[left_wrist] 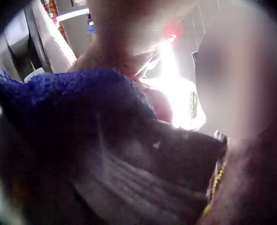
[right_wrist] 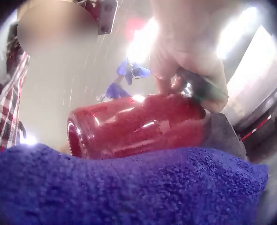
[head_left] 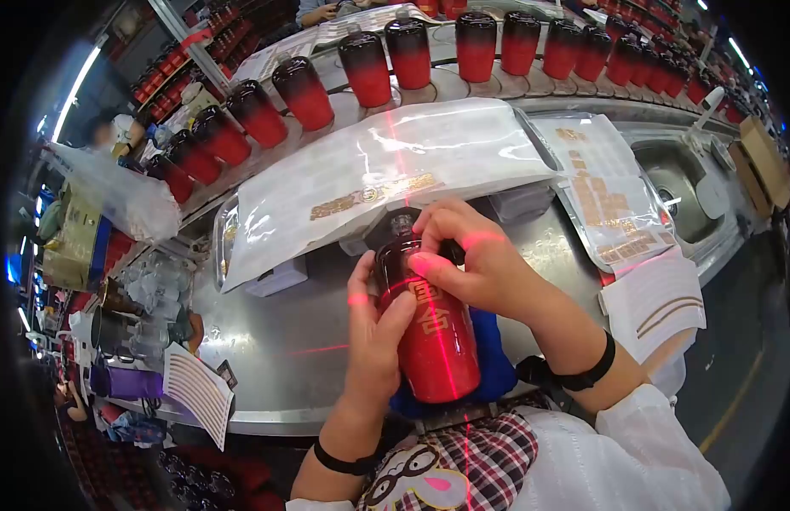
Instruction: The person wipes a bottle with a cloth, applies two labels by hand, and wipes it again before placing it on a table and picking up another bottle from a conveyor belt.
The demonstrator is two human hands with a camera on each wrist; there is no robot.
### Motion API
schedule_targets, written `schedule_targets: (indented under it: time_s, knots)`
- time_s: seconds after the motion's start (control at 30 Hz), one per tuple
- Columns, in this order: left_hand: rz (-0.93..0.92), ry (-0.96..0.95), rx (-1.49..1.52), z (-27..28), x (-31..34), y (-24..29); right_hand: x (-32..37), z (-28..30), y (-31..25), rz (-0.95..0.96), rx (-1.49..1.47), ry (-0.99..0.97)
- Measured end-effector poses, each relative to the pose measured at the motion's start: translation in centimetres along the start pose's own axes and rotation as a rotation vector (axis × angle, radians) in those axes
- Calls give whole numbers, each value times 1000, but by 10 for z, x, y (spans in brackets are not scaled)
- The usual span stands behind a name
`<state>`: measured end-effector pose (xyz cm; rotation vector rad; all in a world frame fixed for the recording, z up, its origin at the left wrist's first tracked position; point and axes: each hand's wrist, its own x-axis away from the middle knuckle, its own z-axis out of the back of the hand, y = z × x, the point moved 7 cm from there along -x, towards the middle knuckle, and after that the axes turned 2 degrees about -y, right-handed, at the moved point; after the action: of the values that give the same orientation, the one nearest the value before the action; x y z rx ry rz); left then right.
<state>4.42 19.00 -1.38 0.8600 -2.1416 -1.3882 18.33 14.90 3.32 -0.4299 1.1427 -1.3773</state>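
Note:
A glossy bottle (head_left: 442,362), black at the shoulder and red below, leans on a blue towel (head_left: 494,362) at the table's near edge. Gold characters run down its front, and red laser lines cross it. My left hand (head_left: 375,345) holds its left side, thumb on the front. With bent fingers and thumb, my right hand (head_left: 488,264) grips the shoulder just below the neck; what lies under those fingertips is hidden. In the right wrist view the red bottle (right_wrist: 138,126) lies lengthwise above the towel (right_wrist: 129,187). The left wrist view is mostly dark towel (left_wrist: 77,93).
Beyond the bottle lies a plastic-covered white sheet (head_left: 446,128) with gold lettering. A second label sheet (head_left: 599,187) is to its right, near a sink (head_left: 676,183). Red-black bottles (head_left: 365,68) line the conveyor behind. Striped paper (head_left: 199,387) and glassware (head_left: 148,332) sit at left.

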Motion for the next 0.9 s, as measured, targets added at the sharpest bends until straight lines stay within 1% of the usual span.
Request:
schedule_targets:
  time_s: [0.03,0.13,0.23,0.33,0.53,0.73,0.83,0.9]
  knots:
    - [24,-5,20,0,-3,0,0,0,0,5,10,1]
    - [-4,-9,-41,2,-7,-1,0,0,-1,11,1,1]
    - [-26,29,-39,4,-5,-2,0,0,-1,14,-10,-6]
    - [-15,29,20,1,-4,0,0,1,-2,32,-7,-6]
    - [-21,-13,7,3,-3,-1,0,-1,-1,22,-10,-12]
    - [-34,5,-8,2,-1,-1,-1,0,-3,24,-13,6]
    - [9,13,136,1,1,1,-1,0,-2,37,3,9]
    - [-8,-11,128,0,3,-1,0,-1,1,33,5,11]
